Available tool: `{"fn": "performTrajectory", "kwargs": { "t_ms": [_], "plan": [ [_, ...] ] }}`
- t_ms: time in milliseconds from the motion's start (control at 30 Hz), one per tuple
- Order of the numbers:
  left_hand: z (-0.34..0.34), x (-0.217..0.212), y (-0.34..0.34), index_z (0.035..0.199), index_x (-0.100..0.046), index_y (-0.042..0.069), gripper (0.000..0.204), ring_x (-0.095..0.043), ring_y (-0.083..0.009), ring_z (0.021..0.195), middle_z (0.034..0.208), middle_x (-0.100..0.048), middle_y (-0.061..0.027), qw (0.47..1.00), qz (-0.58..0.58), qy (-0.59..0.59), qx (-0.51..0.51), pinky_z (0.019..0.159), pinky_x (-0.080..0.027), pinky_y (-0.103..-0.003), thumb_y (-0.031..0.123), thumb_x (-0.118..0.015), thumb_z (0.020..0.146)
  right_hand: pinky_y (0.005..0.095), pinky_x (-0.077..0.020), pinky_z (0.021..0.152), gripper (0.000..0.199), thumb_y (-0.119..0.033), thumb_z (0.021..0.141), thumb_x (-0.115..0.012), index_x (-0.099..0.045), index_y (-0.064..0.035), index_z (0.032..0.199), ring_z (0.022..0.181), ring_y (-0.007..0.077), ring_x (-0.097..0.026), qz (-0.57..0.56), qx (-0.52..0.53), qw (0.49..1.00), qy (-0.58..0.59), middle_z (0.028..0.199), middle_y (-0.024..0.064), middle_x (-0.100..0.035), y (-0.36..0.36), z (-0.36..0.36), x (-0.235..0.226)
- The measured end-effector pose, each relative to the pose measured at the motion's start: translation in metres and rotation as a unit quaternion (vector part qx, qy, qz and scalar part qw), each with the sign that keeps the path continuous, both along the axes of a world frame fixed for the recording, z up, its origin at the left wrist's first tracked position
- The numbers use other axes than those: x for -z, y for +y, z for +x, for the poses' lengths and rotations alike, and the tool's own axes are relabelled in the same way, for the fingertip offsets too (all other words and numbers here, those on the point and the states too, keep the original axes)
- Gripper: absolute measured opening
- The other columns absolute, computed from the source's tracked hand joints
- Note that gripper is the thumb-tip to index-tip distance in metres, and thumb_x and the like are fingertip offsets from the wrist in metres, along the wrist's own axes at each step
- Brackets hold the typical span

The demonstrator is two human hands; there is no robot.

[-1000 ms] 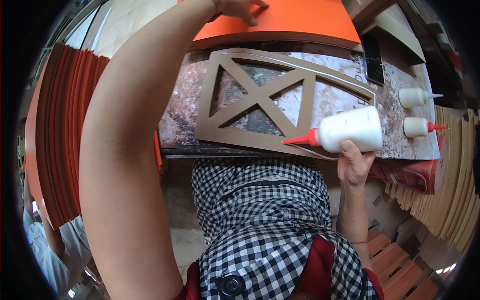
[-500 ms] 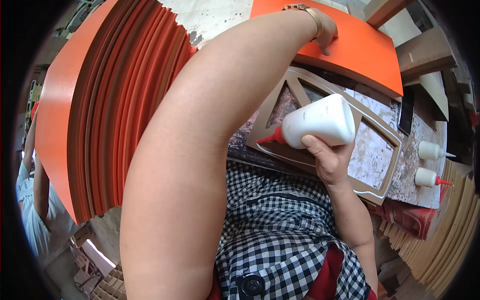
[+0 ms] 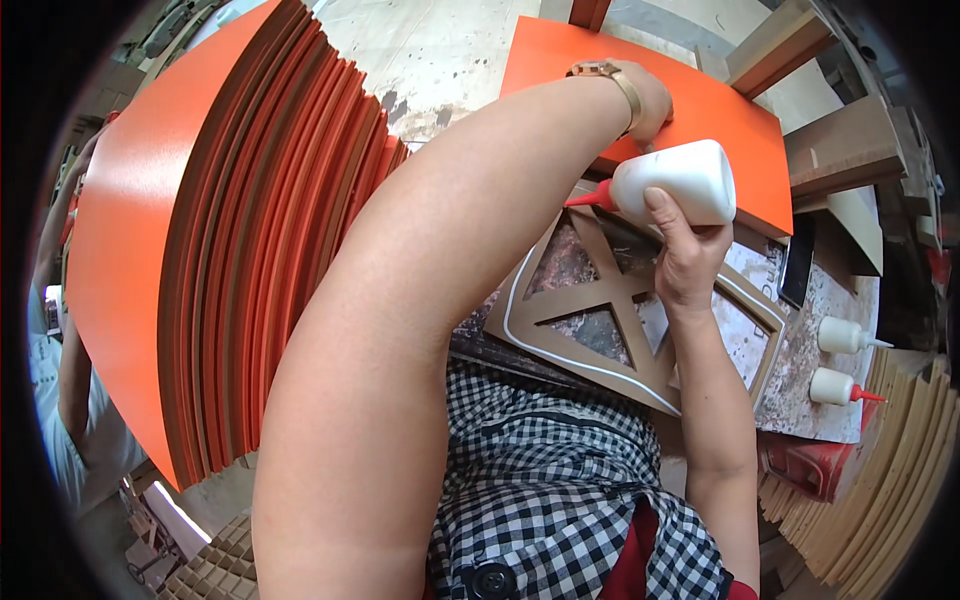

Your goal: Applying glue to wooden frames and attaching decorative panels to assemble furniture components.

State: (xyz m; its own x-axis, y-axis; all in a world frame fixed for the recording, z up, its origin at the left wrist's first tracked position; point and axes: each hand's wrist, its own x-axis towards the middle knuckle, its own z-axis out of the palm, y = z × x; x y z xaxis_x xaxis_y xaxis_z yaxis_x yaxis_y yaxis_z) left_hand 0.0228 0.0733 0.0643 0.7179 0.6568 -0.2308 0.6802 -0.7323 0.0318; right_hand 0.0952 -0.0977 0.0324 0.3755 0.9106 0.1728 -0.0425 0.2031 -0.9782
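My right hand (image 3: pixel 690 255) is closed around a white plastic squeeze bottle (image 3: pixel 675 182) with a red nozzle, held on its side. The nozzle tip points left, at the far left edge of a brown lattice frame (image 3: pixel 590 278) with cut-out openings. A white bead of glue (image 3: pixel 560 358) runs along the frame's rim. My left arm reaches across, and my left hand (image 3: pixel 645 98), with a gold band at the wrist, is bent down over an orange panel (image 3: pixel 740 140). Its fingers look curled; what they hold, if anything, is hidden.
At left stands a tall stack of orange-faced panels (image 3: pixel 250 250). Two small white bottles (image 3: pixel 840 335) lie on the worktable at right, near a dark phone (image 3: pixel 797 265). Wooden strips (image 3: pixel 900 450) are piled beyond them. Another person's sleeve (image 3: pixel 70 420) shows far left.
The bottle and my right hand have moved away from me, up along the frame's left edge. The white bead now continues around the near left corner, and the frame appears turned.
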Motion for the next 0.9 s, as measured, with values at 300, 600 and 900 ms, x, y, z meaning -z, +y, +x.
{"fn": "performTrajectory", "kwargs": {
  "t_ms": [300, 600, 900],
  "plan": [
    [-0.003, 0.002, -0.003, 0.121, -0.059, 0.025, 0.061, -0.061, -0.0206, 0.092, 0.111, -0.062, 0.0003, 1.0, 0.022, -0.003, 0.0, 0.081, -0.048, -0.035, 0.047, -0.073, 0.065, 0.0266, -0.0522, 0.072, 0.045, -0.002, 0.07, -0.074, -0.052, 0.0043, 0.108, 0.08, 0.0204, -0.063, 0.007, -0.006, 1.0, 0.015, 0.095, 0.0149, -0.064, 0.007, 0.019, -0.002],
    [-0.004, 0.001, -0.002, 0.121, -0.058, 0.024, 0.061, -0.061, -0.0223, 0.095, 0.111, -0.062, 0.0011, 0.999, 0.034, -0.009, 0.014, 0.085, -0.047, -0.038, 0.045, -0.073, 0.066, 0.0282, -0.0535, 0.069, 0.046, 0.0, 0.068, -0.074, -0.053, 0.004, 0.109, 0.078, 0.0222, -0.064, -0.012, -0.044, 0.999, -0.005, 0.093, 0.0146, -0.065, -0.058, 0.052, -0.007],
    [-0.007, 0.01, -0.001, 0.123, -0.057, 0.024, 0.061, -0.061, -0.024, 0.096, 0.106, -0.065, 0.0006, 0.998, 0.057, -0.031, 0.025, 0.089, -0.046, -0.038, 0.043, -0.073, 0.067, 0.0295, -0.0537, 0.07, 0.057, 0.004, 0.062, -0.075, -0.051, 0.0043, 0.113, 0.079, 0.0239, -0.065, -0.015, -0.019, 1.0, 0.01, 0.093, 0.0141, -0.065, -0.14, 0.089, -0.006]
  ]
}}
